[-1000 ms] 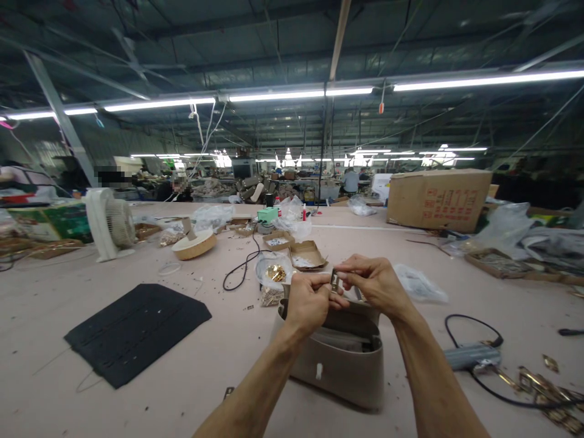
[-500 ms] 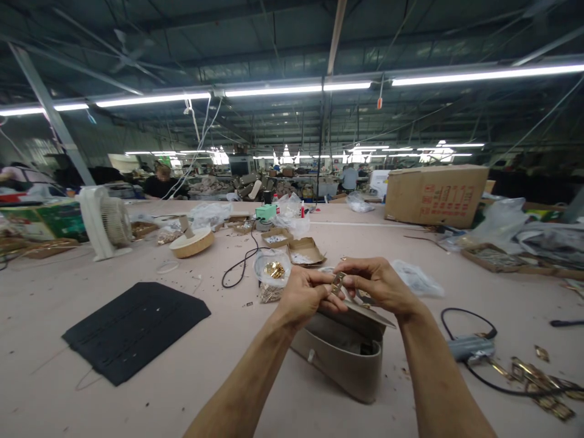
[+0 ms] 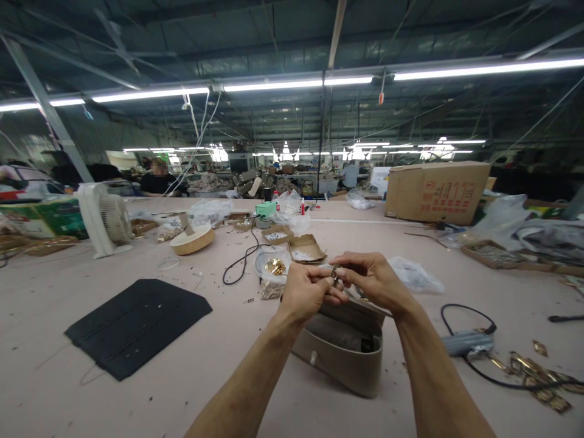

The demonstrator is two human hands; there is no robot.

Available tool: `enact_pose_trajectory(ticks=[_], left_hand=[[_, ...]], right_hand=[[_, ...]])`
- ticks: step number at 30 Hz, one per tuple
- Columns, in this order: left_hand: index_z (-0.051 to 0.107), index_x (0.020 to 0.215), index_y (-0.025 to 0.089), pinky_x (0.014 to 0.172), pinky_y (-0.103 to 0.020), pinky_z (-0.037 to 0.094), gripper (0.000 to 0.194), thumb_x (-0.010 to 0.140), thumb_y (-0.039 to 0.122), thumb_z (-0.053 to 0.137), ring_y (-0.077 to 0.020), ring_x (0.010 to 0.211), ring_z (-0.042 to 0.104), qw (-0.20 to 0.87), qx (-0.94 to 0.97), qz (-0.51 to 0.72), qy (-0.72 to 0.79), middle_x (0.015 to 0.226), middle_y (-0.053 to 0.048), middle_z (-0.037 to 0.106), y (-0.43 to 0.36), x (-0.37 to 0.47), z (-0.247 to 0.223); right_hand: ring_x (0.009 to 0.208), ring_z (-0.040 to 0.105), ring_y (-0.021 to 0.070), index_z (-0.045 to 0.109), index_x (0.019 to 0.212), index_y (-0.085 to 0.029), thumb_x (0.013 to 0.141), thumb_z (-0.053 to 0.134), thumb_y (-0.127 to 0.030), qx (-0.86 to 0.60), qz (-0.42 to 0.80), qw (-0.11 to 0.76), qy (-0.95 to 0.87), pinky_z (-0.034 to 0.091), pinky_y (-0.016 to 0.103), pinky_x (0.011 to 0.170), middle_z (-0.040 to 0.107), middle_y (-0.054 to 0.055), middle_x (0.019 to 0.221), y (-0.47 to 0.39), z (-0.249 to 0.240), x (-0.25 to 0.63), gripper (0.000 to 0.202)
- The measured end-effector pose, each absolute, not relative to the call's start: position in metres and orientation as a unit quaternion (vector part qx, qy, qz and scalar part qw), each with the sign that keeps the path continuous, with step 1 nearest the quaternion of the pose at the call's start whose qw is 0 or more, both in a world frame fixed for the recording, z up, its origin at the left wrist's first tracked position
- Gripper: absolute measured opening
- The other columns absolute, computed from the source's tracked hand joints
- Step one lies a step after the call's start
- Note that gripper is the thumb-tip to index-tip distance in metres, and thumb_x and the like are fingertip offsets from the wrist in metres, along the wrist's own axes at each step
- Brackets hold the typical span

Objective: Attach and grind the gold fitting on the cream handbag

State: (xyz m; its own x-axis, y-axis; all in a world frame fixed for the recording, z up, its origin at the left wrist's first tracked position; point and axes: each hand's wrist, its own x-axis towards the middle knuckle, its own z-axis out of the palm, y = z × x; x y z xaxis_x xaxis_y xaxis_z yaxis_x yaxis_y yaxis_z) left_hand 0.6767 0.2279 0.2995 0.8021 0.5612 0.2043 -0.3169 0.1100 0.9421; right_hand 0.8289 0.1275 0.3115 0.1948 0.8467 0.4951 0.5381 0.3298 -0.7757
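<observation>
Pinched the small metal fitting [image 3: 334, 275] between the fingertips of the left hand [image 3: 306, 292] and right hand [image 3: 373, 278], near the far side of the open taupe bag [image 3: 342, 366] on the table [image 3: 219, 371]. Turned the fitting more edge-on than half a second earlier, apparently adjusting its angle without loosening either grip.

Dark beamed metal ceiling [image 3: 228, 55], long white fluorescent tubes [image 3: 274, 86], slanting grey metal post [image 3: 47, 109], bright distant windows [image 3: 220, 156], broad pale pink worktop [image 3: 219, 328]
</observation>
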Motion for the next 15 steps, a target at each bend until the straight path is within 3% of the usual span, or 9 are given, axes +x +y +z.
enact_pose_trajectory(ticks=[6, 11, 15], left_hand=[[0.071, 0.073, 0.005, 0.046, -0.019, 0.057, 0.022, 0.066, 0.024, 0.075, -0.0208, 0.053, 0.071, 0.741, 0.586, 0.309, 0.110, 0.067, -0.014, 0.070, 0.2273, 0.6796, 0.2960], [0.070, 0.073, 0.005, 0.045, -0.020, 0.055, 0.031, 0.067, 0.031, 0.085, -0.0204, 0.052, 0.070, 0.733, 0.595, 0.307, 0.122, 0.066, -0.014, 0.070, 0.2256, 0.6798, 0.2952], [0.070, 0.075, 0.006, 0.046, -0.021, 0.055, 0.025, 0.072, 0.027, 0.084, -0.0206, 0.053, 0.070, 0.735, 0.588, 0.311, 0.137, 0.067, -0.014, 0.071, 0.2264, 0.6816, 0.2956]], right_hand=[[0.064, 0.058, 0.0150, 0.078, 0.109, -0.013, 0.092, 0.071, -0.039, -0.578, 0.149, 0.523, -0.608, 0.046, 0.026, 0.060, 0.069, 0.004, 0.079, 0.1301, 0.3106, 0.8290, 0.032], [0.061, 0.056, 0.0146, 0.079, 0.099, -0.014, 0.091, 0.071, -0.040, -0.592, 0.124, 0.517, -0.606, 0.043, 0.025, 0.056, 0.068, 0.004, 0.073, 0.1313, 0.3104, 0.8256, 0.028], [0.061, 0.060, 0.0157, 0.080, 0.102, -0.013, 0.090, 0.073, -0.042, -0.600, 0.114, 0.524, -0.594, 0.046, 0.025, 0.055, 0.072, 0.006, 0.079, 0.1298, 0.3129, 0.8237, 0.032]])
